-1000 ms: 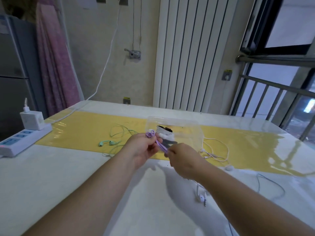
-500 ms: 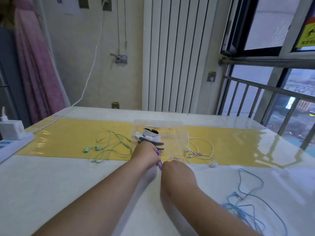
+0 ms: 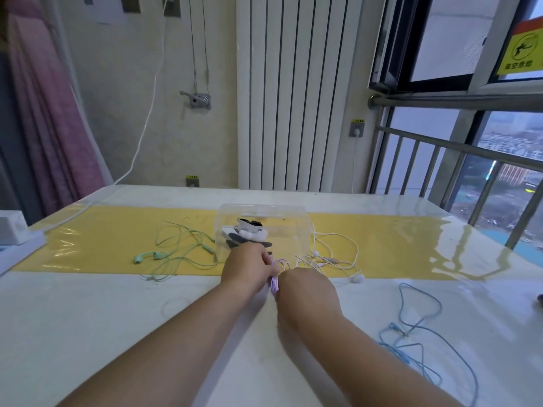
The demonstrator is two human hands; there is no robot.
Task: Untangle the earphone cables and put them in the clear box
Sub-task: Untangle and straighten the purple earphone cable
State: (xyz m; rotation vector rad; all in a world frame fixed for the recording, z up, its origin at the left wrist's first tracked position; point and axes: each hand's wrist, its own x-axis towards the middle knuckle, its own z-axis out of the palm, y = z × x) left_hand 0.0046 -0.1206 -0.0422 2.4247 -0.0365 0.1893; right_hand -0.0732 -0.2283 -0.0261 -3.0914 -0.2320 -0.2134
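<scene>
A coiled purple earphone cable point(image 3: 275, 279) is pinched between my left hand point(image 3: 248, 267) and my right hand point(image 3: 305, 292), just in front of the clear box point(image 3: 293, 230). The box stands on the yellow strip point(image 3: 102, 239) and holds black and white earphones point(image 3: 249, 230). Green earphones point(image 3: 176, 248) lie loose to the left of the box. White earphones point(image 3: 335, 254) lie tangled to its right. A blue earphone cable point(image 3: 417, 339) sprawls on the table at the near right.
The white table point(image 3: 88, 318) carries a power strip with a white charger point(image 3: 13, 230) at its left edge. A radiator, a wall and a pink curtain stand behind. A window with a metal railing point(image 3: 440, 148) is at the right.
The view has swung to the right, bringing the blue cable into sight. Both hands have sunk lower and closer together with the purple cable, now near the table in front of the box.
</scene>
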